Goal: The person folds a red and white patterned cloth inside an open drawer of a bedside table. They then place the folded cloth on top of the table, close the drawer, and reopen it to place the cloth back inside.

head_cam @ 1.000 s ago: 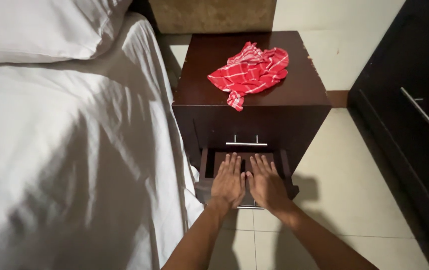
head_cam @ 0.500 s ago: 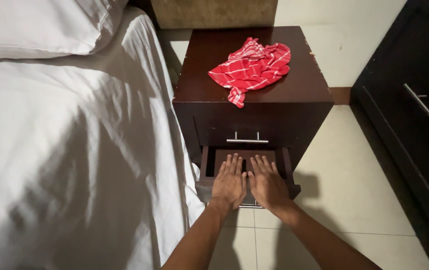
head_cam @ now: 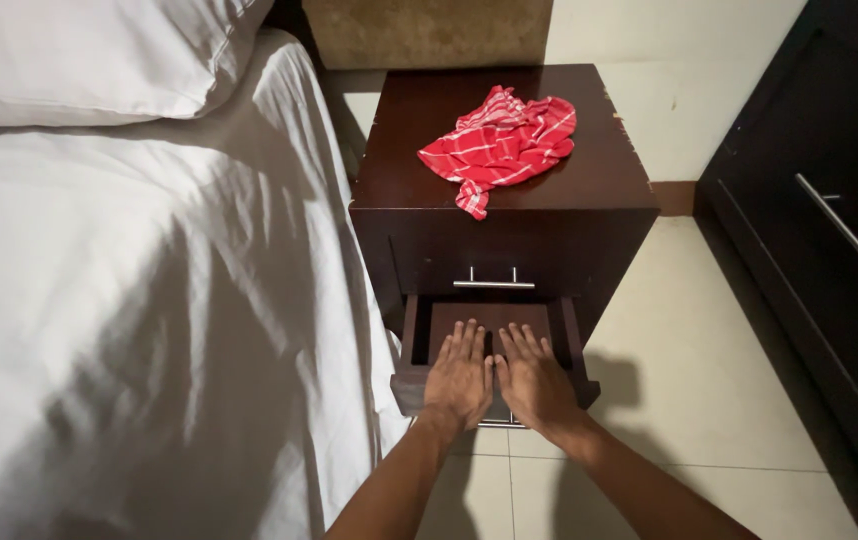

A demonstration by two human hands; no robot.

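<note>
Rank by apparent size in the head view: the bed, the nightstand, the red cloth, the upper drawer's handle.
1. bed
2. nightstand
3. red cloth
4. upper drawer's handle
The bed lies partly nearer the camera, but the gaps are plain.

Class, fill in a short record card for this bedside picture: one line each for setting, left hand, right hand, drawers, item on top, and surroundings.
Setting: dark brown wooden nightstand beside a bed with white sheets
Left hand: flat, palm down, over the open lower drawer
Right hand: flat, palm down, beside the left
Drawers: lower pulled out; upper drawer with metal bar handle shut
Item on top: crumpled red cloth with white stripes
Surroundings: white pillow, pale tiled floor, dark cabinet
</note>
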